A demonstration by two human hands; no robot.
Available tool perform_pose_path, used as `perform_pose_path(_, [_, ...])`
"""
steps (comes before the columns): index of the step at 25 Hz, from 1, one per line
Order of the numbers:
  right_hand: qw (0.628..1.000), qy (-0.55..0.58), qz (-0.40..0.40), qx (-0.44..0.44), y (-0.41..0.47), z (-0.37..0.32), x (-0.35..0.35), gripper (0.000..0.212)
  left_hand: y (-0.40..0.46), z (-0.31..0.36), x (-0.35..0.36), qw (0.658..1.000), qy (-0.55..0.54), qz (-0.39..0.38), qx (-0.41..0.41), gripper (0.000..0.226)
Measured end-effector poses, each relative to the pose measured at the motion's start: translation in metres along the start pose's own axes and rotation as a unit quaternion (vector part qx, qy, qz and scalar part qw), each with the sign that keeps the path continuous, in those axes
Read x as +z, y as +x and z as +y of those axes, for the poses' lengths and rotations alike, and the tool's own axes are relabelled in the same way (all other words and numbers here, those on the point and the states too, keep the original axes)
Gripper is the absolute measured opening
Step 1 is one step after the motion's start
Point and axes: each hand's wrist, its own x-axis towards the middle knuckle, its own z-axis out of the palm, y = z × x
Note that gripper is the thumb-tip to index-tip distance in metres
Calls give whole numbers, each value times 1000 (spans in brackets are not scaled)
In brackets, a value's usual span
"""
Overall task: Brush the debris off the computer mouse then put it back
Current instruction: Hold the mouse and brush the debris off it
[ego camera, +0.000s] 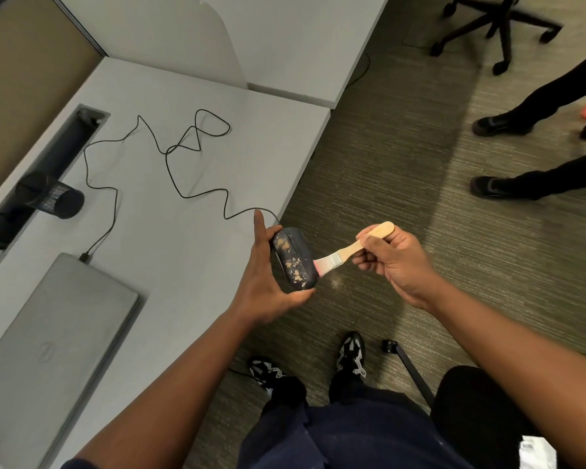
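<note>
A: Debris (286, 246) is on the computer mouse (294, 258) in tan patches, near the front and near the back. Where is the mouse now?

B: It is in the air, just past the edge of the desk (190, 96), above the carpet (386, 164). The left hand (264, 275) holds it from the side: the fingers reach up along the far side and the thumb supports the near end. I think it is held off the desk so that the crumbs fall on the floor and not on the work surface.

A: And the brush?

B: The right hand (389, 257) pinches the wooden handle of a small paintbrush (352, 249) between the thumb and the curled fingers. The bristles touch the right side of the mouse. The mouse is tilted so that its dirty top faces the brush.

A: So the cleaning is not finished?

B: In my judgement no, because much debris remains. The putting back is also not done.

A: What about the cable (170, 170)?

B: It runs in loose loops over the desk to the closed laptop (58, 326), so the mouse can go only a little beyond the edge.

A: Is any writing readable?

B: The laptop lid has a round logo, but it is too faint to read. A dark mesh cup (53, 199) lies on its side near the cable slot (41, 177).
</note>
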Motion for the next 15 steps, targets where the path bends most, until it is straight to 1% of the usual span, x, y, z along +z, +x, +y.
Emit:
perform_pose_path(3, [1000, 14, 5, -10, 1, -3, -4, 11, 0, 1, 0, 1000, -4, -3, -5, 158])
perform_pose_path(6, [999, 20, -40, -2, -3, -4, 4, 10, 1, 1, 2, 1000, -3, -4, -8, 159])
perform_pose_path(8, [999, 4, -51, 1, -5, -2, 7, 10, 2, 1, 2, 1000, -6, -8, -7, 159])
perform_pose_path(11, [1000, -8, -15, -10, -4, -2, 2, 10, 2, 0, 0, 1000, -2, -8, -2, 159])
perform_pose_path(13, [1000, 5, 4, -18, -2, -3, 0, 10, 1, 1, -1, 1000, -2, -9, -2, 159])
perform_pose_path(15, [999, 30, -3, -16, -2, -4, 4, 11, 0, 2, 0, 1000, -3, -11, -2, 158])
